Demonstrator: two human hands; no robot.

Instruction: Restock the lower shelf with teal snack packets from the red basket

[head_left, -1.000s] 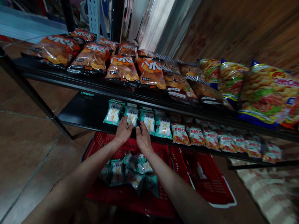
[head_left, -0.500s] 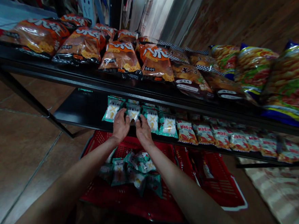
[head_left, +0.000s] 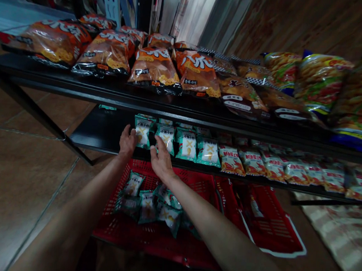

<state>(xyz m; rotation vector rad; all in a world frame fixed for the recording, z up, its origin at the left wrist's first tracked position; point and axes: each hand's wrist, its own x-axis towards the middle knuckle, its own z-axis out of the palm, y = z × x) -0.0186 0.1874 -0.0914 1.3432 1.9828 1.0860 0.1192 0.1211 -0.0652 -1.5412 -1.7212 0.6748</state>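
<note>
My left hand [head_left: 127, 141] is open at the left edge of a green-and-white snack packet [head_left: 142, 135] on the lower shelf, its fingers beside or just touching the packet. My right hand [head_left: 161, 159] is also open, thumb apart from the fingers, in front of the neighbouring snack packet [head_left: 167, 138]. That packet's lower left part is hidden by the fingers. Two more packets of the same kind stand to the right in the row. Below my forearms, a red shopping basket [head_left: 173, 244] holds several loose green-and-white packets [head_left: 148, 206].
Red-and-white snack packets [head_left: 232, 159] continue the row on the lower shelf [head_left: 97, 130]. Above it, the upper shelf [head_left: 109, 90] carries orange bags [head_left: 156, 69], brown bags [head_left: 242, 96] and large yellow-and-blue bags [head_left: 324, 81]. A second red basket [head_left: 285, 237] with a white handle stands at the right.
Both hands have moved left along the row, from around the second packet to around the leftmost one. They are farther apart. The view has shifted slightly.
</note>
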